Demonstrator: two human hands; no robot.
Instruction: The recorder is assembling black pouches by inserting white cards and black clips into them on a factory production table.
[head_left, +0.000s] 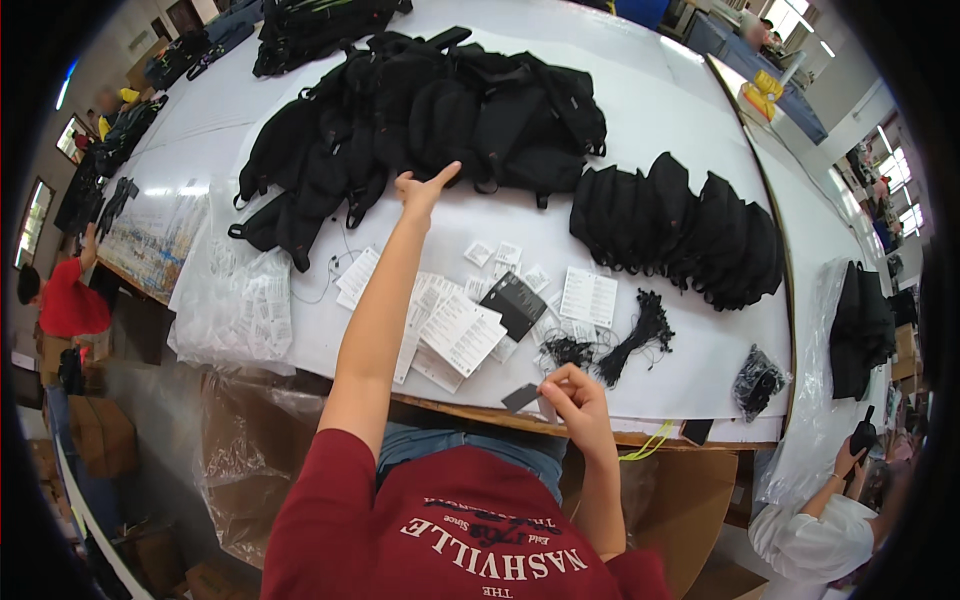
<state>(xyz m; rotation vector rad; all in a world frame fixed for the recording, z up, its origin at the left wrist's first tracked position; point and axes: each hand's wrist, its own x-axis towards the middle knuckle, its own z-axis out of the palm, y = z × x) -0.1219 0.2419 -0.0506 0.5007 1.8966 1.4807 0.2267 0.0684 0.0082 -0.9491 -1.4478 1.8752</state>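
Note:
My left arm stretches across the table to the near edge of a heap of black backpacks [430, 125]. There my left hand [428, 188] meets the dark fabric with its thumb spread wide; the other fingers are partly hidden. Close to the table's front edge, my right hand [578, 400] pinches a small dark grey tag [520, 398] between thumb and fingers. Under my left forearm and beside it lie white printed sheets [462, 328]. A black printed card [513, 305] rests on them. A bundle of black cords [640, 335] sits right of the papers.
A row of black bags [675, 230] stands at the right. Clear plastic bags [240, 305] hang over the left front edge, and a small bag of black parts [758, 382] lies at the right. A phone-like object [696, 431] is at the edge. Other people work around the room.

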